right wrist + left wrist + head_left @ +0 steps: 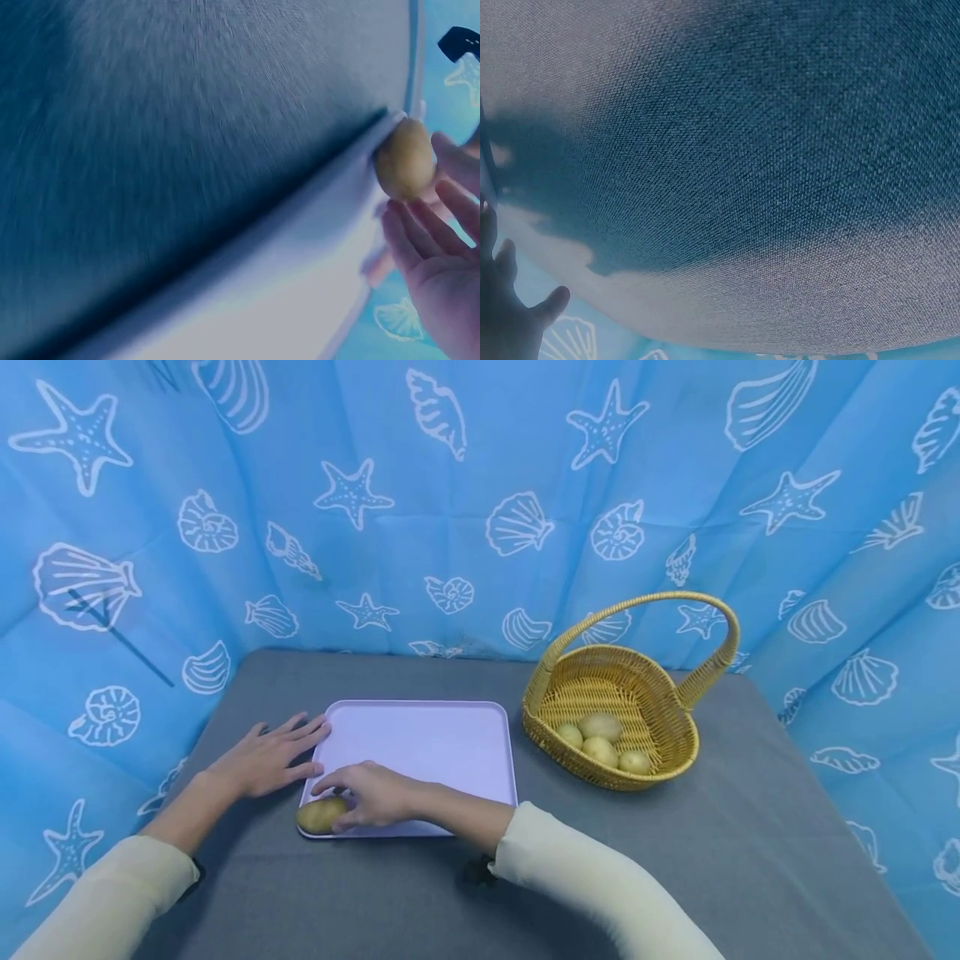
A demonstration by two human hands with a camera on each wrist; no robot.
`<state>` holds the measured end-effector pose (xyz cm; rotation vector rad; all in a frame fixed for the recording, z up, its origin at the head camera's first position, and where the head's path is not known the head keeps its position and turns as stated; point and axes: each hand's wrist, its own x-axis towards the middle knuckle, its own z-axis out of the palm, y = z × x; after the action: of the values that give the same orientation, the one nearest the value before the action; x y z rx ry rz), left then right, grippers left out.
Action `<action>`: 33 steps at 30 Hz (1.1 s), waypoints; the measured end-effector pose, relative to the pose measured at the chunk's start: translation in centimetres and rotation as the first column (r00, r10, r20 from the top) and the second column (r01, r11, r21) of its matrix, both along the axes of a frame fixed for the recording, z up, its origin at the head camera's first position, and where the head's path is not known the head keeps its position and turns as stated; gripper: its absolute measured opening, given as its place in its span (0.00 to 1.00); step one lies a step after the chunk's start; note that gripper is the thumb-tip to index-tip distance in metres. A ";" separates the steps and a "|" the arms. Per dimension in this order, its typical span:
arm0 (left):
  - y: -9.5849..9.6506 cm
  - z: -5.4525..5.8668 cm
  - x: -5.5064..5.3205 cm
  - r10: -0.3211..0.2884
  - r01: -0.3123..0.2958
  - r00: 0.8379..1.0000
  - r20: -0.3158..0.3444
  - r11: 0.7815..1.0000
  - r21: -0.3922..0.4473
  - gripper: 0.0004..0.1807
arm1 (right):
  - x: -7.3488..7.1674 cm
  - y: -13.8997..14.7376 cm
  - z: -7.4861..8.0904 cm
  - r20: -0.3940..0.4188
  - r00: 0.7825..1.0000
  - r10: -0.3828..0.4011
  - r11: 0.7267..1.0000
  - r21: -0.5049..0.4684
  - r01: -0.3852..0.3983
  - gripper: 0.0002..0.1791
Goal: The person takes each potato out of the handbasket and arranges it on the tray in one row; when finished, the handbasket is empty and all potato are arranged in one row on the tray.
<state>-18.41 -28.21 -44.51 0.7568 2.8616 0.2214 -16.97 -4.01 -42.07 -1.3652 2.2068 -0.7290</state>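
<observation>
A brown oval potato (320, 816) lies at the near left corner of a pale lilac tray (427, 743). My right hand (378, 795) is right beside it, thumb at the potato's right end and fingers loosely bent above. In the right wrist view the potato (406, 159) sits just past the fingertips, which do not wrap round it. My left hand (266, 760) has its fingers spread, their tips at the tray's left rim. Only a dark part of the left hand (514, 307) shows in the left wrist view.
A yellow wicker basket (678, 760) with a tall handle stands right of the tray and holds several potatoes (600, 750). Grey cloth (600, 860) covers the table. A blue curtain (480, 477) with white shell and starfish prints hangs behind and at the sides.
</observation>
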 end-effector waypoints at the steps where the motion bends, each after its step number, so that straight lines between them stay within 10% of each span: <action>1: 0.0 0.1 0.1 0.006 -0.006 1.000 0.006 1.000 0.001 0.40 | -0.1 0.3 0.5 0.003 1.000 0.012 1.000 0.007 -0.012 0.31; 9: 0.3 0.3 0.0 0.025 -0.025 0.999 0.031 0.999 -0.023 0.42 | -1.0 7.1 4.9 0.095 0.994 0.063 0.998 -0.003 -0.063 0.33; 19: 0.1 0.0 0.3 0.007 -0.007 1.000 0.027 1.000 -0.012 0.42 | -3.1 18.9 10.1 0.155 0.982 -0.104 0.992 0.091 0.091 0.38; 33: 0.1 0.0 0.2 0.015 -0.015 0.999 0.036 1.000 -0.013 0.42 | -6.0 34.3 8.8 0.490 0.843 -0.221 0.972 0.184 0.148 0.35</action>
<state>-18.18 -28.09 -44.49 0.7217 2.8325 0.2163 -22.93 30.29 -33.23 -0.7767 1.9262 -0.8682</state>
